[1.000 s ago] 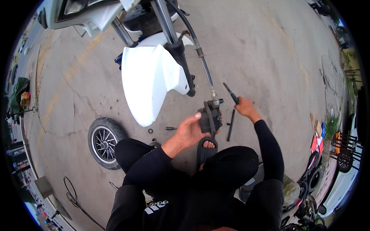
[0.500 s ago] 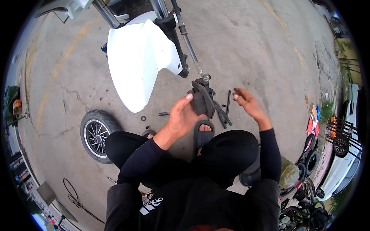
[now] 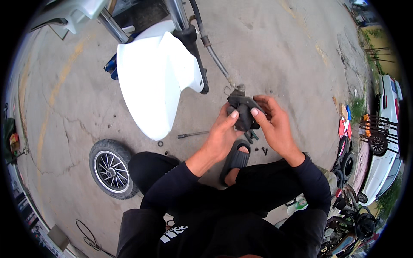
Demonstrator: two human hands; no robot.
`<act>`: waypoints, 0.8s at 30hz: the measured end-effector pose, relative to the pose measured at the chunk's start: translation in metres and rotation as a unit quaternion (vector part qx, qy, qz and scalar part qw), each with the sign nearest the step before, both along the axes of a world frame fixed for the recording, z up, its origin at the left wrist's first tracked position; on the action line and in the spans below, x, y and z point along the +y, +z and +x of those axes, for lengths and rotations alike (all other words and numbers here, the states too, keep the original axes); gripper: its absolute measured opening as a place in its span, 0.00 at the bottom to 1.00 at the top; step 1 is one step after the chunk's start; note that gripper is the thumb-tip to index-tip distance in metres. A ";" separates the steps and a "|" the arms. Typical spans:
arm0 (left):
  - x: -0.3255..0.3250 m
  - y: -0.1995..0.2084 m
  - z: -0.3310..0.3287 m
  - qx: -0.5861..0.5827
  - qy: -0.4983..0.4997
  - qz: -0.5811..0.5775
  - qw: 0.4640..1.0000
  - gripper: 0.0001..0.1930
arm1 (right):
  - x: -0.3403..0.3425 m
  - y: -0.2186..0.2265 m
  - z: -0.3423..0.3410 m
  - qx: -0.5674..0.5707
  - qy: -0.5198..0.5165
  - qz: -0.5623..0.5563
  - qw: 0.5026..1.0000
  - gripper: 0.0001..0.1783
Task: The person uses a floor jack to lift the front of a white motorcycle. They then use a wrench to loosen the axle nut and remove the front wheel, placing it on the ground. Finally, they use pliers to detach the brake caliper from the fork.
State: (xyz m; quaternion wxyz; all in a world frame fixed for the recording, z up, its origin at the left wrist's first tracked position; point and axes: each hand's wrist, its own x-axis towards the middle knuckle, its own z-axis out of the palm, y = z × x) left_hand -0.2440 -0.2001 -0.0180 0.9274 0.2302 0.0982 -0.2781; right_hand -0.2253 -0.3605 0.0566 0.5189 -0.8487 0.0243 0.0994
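A dark, grimy brake caliper (image 3: 244,117) is held up in front of my knees, still joined to a brake hose (image 3: 218,62) that comes down from above. My left hand (image 3: 220,136) grips its left side, thumb on the near face. On the opposite side, my right hand (image 3: 277,128) has closed around it, its thumb pressed near the middle. Just past the caliper to the upper left is a white front fender (image 3: 148,81) between two fork legs (image 3: 175,15). Green-handled pliers (image 3: 252,136) lie on the ground below the caliper, partly hidden.
A spoked-pattern wheel with its tyre (image 3: 111,170) lies at my left. A long metal rod tool (image 3: 193,134), a washer (image 3: 160,143) and small bolts (image 3: 265,151) are on the concrete near my sandal (image 3: 235,160). Old tyres (image 3: 348,164) and a white car (image 3: 383,159) are far right.
My right hand has come in from the right and taken hold of the caliper. The caliper has moved slightly right and turned, with my left hand still on it.
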 end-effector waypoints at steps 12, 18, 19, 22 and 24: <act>0.033 0.000 0.005 -0.019 -0.036 0.050 0.998 0.35 | -0.008 -0.033 0.001 0.108 -0.083 0.205 0.969 0.24; 0.028 0.014 0.010 -0.077 -0.063 0.133 0.986 0.28 | -0.018 -0.041 0.010 0.145 -0.170 0.348 0.911 0.22; 0.029 0.014 0.012 -0.091 -0.067 0.164 0.980 0.27 | -0.021 -0.041 0.014 0.166 -0.160 0.378 0.897 0.20; 0.029 0.017 0.014 -0.155 -0.032 0.188 0.969 0.24 | -0.023 -0.039 0.019 0.212 -0.142 0.451 0.855 0.16; 0.027 0.016 0.015 -0.172 0.005 0.175 0.969 0.23 | -0.021 -0.044 0.027 0.227 -0.115 0.489 0.834 0.14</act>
